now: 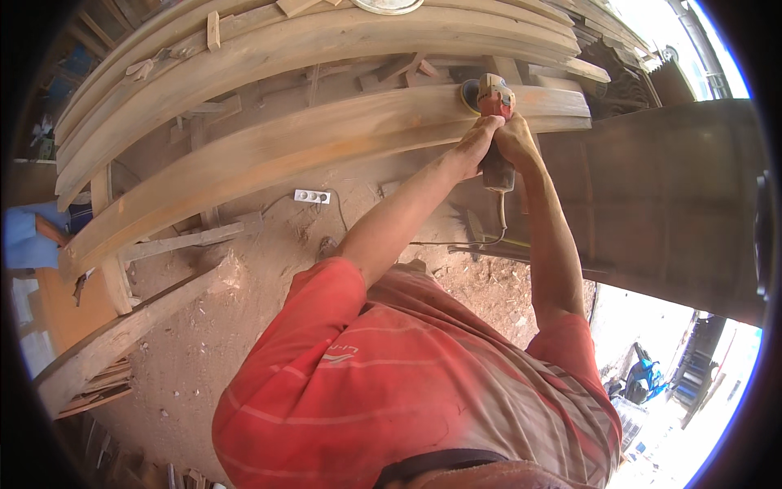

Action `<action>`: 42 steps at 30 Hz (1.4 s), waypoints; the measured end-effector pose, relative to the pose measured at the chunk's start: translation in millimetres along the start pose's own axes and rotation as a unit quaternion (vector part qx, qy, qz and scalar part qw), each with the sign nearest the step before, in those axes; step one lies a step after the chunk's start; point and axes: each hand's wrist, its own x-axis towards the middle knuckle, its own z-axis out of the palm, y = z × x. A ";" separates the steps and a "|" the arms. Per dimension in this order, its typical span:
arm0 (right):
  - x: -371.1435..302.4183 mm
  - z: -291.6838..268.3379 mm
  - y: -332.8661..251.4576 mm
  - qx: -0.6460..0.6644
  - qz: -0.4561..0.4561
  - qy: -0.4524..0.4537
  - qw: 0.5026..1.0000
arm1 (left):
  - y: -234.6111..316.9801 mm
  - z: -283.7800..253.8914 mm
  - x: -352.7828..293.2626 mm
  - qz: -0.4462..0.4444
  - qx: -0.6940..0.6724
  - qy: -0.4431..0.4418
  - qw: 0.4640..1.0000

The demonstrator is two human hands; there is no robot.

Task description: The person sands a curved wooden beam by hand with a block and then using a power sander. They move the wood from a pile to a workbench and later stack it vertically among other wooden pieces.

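Observation:
Both my arms reach forward over a long wooden beam (309,134). An angle grinder (494,99) with a red and grey head and a dark body is held near the beam's right end. Its round sanding disc (469,95) sits at the beam's upper face; whether it touches or spins I cannot tell. My left hand (479,140) is closed around the grinder behind its head. Beside it, my right hand (515,140) is closed on the same tool from the right. A power cord (502,216) runs from the grinder's rear end.
Several long planks (326,45) lie stacked beyond the beam. A white power strip (312,196) rests on the dusty floor. A large dark panel (660,187) stands at the right. Wooden supports (114,281) and a slanting board (122,334) are at the left.

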 end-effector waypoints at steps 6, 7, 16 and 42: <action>-41.2 44.5 -20.4 -0.045 -0.036 -0.071 0.996 | -13.7 -41.9 -58.2 0.071 -0.029 0.017 0.997; -52.8 55.8 -26.4 -0.048 -0.048 -0.082 0.994 | -13.6 -48.0 -76.8 0.081 -0.030 0.035 0.996; -118.0 133.4 -96.1 -0.091 -0.121 -0.133 0.980 | 5.1 -101.6 -186.3 0.188 -0.069 0.063 0.978; -93.9 155.2 -135.1 -0.112 -0.162 -0.123 0.973 | 54.5 -135.2 -214.5 0.148 0.004 0.138 0.979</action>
